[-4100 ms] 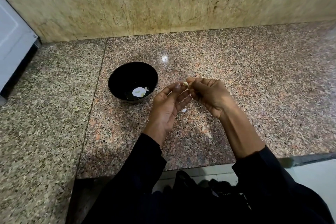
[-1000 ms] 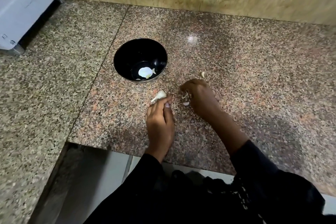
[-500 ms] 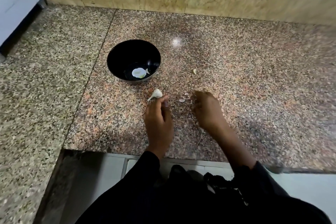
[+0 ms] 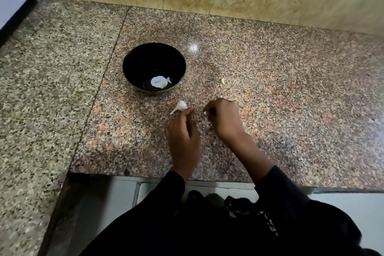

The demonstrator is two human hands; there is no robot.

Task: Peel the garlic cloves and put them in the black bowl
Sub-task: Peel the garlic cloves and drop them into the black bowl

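On the speckled pink-brown granite desk (image 4: 270, 110), the left hand (image 4: 184, 133) lies knuckles up with its fingertips pinching the lower end of a white, papery-skinned garlic piece with a thin pointed stem (image 4: 180, 106), which sits on the stone just below the bowl. The round, glossy black bowl (image 4: 133, 64) stands a little beyond that hand, and at its bottom lie a pale, rounded peeled garlic clove (image 4: 158, 81) and a smaller pale sliver (image 4: 169, 79) just beside it. The right hand (image 4: 225, 119) rests close to the left one, apart from it, with its fingers curled downward toward the desk; a tiny white scrap (image 4: 205, 112) shows at its fingertips, but whether the fingers actually grip it cannot be told. Farther out, to the right of the bowl and well apart from both hands, a single small cream-coloured garlic clove (image 4: 223, 81) lies alone on the desk. Both forearms wear black sleeves (image 4: 276, 189).
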